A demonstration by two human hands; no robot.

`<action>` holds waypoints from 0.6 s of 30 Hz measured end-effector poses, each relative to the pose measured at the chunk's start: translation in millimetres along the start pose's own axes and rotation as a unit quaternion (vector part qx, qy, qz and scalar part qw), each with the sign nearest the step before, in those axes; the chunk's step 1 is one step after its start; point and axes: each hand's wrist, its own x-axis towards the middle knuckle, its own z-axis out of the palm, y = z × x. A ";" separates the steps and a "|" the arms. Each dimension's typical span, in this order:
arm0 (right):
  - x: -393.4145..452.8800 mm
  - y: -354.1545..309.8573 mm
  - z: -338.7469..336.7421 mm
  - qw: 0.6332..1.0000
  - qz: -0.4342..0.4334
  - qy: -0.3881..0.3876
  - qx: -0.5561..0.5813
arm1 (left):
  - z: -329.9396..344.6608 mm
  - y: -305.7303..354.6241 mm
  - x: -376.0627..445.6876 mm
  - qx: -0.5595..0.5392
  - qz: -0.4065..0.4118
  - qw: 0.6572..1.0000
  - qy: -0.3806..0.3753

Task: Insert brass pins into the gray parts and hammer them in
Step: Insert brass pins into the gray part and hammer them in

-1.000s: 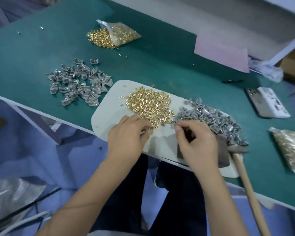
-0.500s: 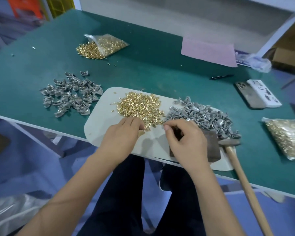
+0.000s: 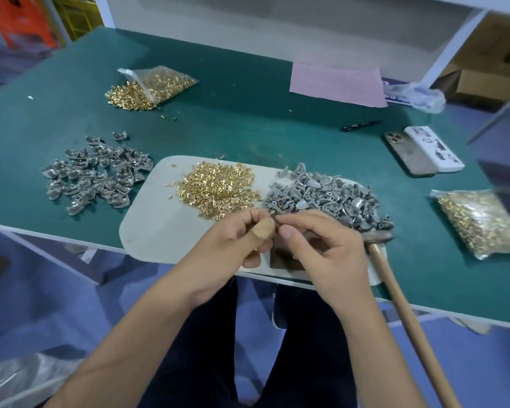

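Both hands (image 3: 277, 242) lifted off board (image 3: 147, 231)

I see bright, even overhead light on the green table (image 3: 248, 119), shadows soft and faint. Brass pins (image 3: 215, 188) on it glint. Wide-angle bending curves the table's edges; its right end smears with motion blur, centre fairly sharp.

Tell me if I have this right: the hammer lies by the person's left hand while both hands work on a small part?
Not quite. The head view shows the hammer by the right hand, not the left hand. Both hands do meet over a small part.
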 end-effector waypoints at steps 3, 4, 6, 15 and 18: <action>-4.5 0.6 -11.1 1.000 0.006 0.015 -0.018 | 15.0 -2.8 8.6 -0.019 -0.013 1.000 0.001; -6.1 1.0 -14.1 0.999 0.016 0.022 -0.020 | 19.6 -3.6 11.7 -0.021 -0.017 1.000 0.005; -9.4 1.6 -21.2 0.999 0.036 0.033 -0.024 | 27.3 -5.4 18.0 -0.024 -0.024 0.999 0.019; -22.1 11.5 -52.2 0.955 0.149 0.254 -0.021 | 53.2 9.7 59.3 0.190 0.045 0.981 0.012; -23.5 16.4 -61.1 0.936 0.214 0.279 -0.028 | 60.0 11.7 83.1 0.301 0.056 0.952 0.014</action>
